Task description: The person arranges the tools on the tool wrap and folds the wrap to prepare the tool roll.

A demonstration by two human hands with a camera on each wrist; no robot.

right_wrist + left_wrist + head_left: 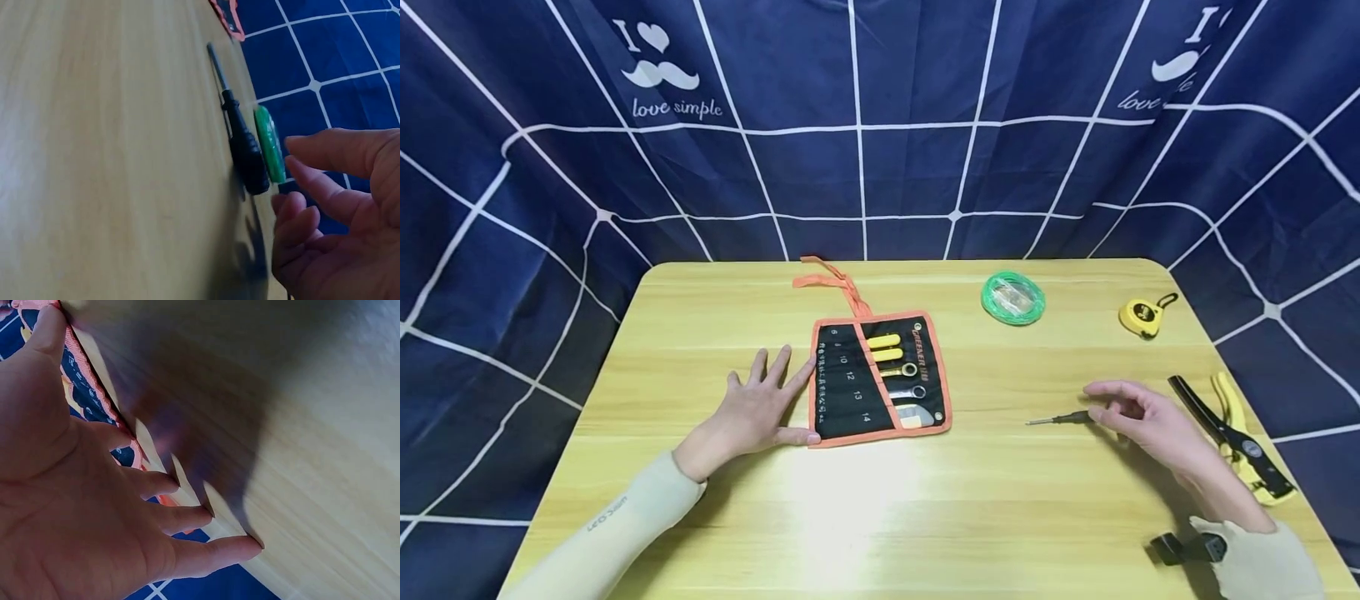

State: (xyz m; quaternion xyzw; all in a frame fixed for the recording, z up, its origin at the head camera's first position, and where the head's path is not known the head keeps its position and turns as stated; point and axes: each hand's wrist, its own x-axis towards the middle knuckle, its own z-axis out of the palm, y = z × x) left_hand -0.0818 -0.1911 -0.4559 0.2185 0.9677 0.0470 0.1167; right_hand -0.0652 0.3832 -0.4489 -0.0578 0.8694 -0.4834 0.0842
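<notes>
A black tool pouch with orange trim lies flat on the table, its ties pointing to the back. In its pockets sit two yellow handles, two ring-ended wrenches and a yellow-and-grey tool. My left hand rests with fingers spread on the table, thumb and index fingertips at the pouch's left edge. To the right, a black-handled screwdriver lies on the wood, tip pointing left. Close by its handle end is my right hand, fingers loosely bent and holding nothing; the right wrist view shows the screwdriver apart from the fingers.
At the back right lies a coil of green wire. A yellow tape measure is near the right edge. Yellow-and-black wire strippers lie beyond the right hand. A dark blue checked curtain surrounds the wooden table.
</notes>
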